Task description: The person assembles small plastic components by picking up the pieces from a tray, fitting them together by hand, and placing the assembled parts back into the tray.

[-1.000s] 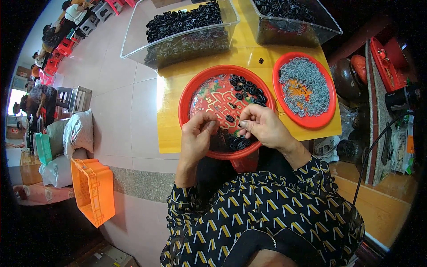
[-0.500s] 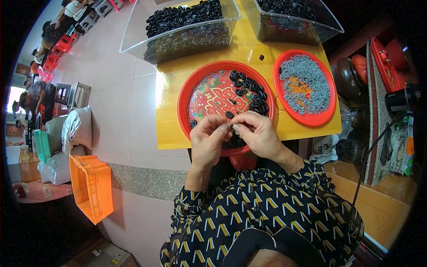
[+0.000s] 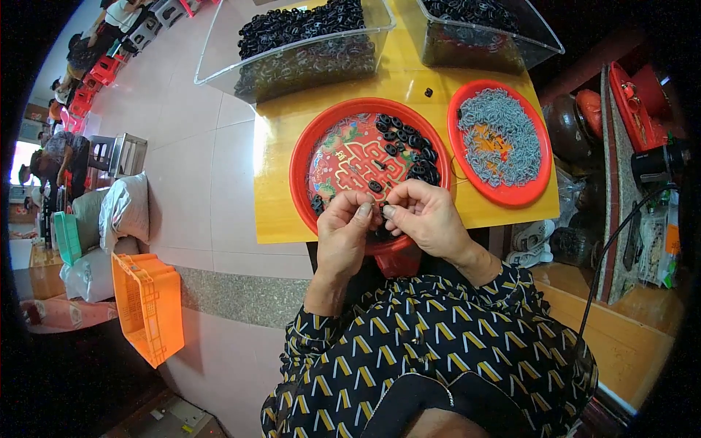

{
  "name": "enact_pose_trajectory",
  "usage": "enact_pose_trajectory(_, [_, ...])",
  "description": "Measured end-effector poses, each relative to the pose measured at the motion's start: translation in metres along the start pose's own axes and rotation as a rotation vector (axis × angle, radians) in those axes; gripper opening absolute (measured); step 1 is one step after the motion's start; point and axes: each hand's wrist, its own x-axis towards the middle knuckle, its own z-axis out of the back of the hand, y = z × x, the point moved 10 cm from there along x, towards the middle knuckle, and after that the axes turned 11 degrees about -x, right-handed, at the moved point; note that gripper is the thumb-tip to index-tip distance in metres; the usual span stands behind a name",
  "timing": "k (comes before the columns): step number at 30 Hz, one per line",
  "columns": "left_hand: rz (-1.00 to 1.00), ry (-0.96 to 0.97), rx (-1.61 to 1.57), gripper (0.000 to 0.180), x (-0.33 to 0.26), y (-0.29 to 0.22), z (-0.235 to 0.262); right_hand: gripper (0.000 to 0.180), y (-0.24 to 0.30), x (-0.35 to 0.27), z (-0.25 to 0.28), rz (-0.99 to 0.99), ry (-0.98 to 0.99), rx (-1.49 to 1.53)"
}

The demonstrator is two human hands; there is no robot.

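My left hand point(image 3: 343, 237) and my right hand point(image 3: 431, 225) meet, fingertips almost touching, over the near side of a red basin point(image 3: 297, 175) with a patterned floor. Thumb and forefinger of each are pinched. A small black plastic piece point(image 3: 385, 207) shows at the right fingertips; what the left fingers pinch is too small and covered to make out. Black oval pieces point(image 3: 423, 155) with two holes lie heaped along the basin's right side, and a single oval piece point(image 3: 375, 187) lies just beyond my fingers. Small pale slivers are scattered at the left of the basin floor.
A red oval tray point(image 3: 454, 135) of small grey coil-like pieces point(image 3: 504, 109) stands right of the basin on the yellow table point(image 3: 274, 212). Two clear bins point(image 3: 292, 69) point(image 3: 475, 47) of black pieces stand behind. An orange crate point(image 3: 150, 310) and sacks are on the left; people sit far left.
My fingertips have drawn slightly apart, and the small black piece between them shows more now. The basin, tray and bins keep their places; the view has shifted a little.
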Motion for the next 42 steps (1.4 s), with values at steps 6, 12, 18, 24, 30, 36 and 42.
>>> enact_pose_trajectory(6, [0.056,-0.003,-0.085,0.008,-0.003,0.008,-0.002,0.007,0.001,-0.001,0.002,0.003,-0.046,-0.011])
enact_pose_trajectory(12, [0.047,0.027,-0.055,0.01,-0.004,0.008,-0.001,0.007,0.0,-0.001,0.001,-0.01,-0.034,-0.069])
enact_pose_trajectory(18, [-0.014,0.018,0.144,0.009,-0.006,0.003,-0.002,0.006,0.002,-0.002,0.001,0.044,-0.031,-0.163])
enact_pose_trajectory(24, [-0.014,0.006,0.296,0.009,-0.007,-0.001,-0.007,0.005,0.001,-0.001,0.002,0.047,-0.022,-0.226])
enact_pose_trajectory(30, [-0.01,-0.018,0.388,0.008,0.0,-0.001,-0.004,0.005,-0.004,0.006,0.001,-0.041,-0.032,-0.102])
enact_pose_trajectory(36, [-0.108,-0.048,0.171,0.017,-0.001,-0.014,-0.004,0.005,-0.007,0.007,0.006,-0.084,-0.019,0.03])
enact_pose_trajectory(42, [-0.177,0.001,0.224,0.025,-0.004,-0.02,-0.01,0.007,-0.007,0.004,0.002,-0.088,-0.007,-0.015])
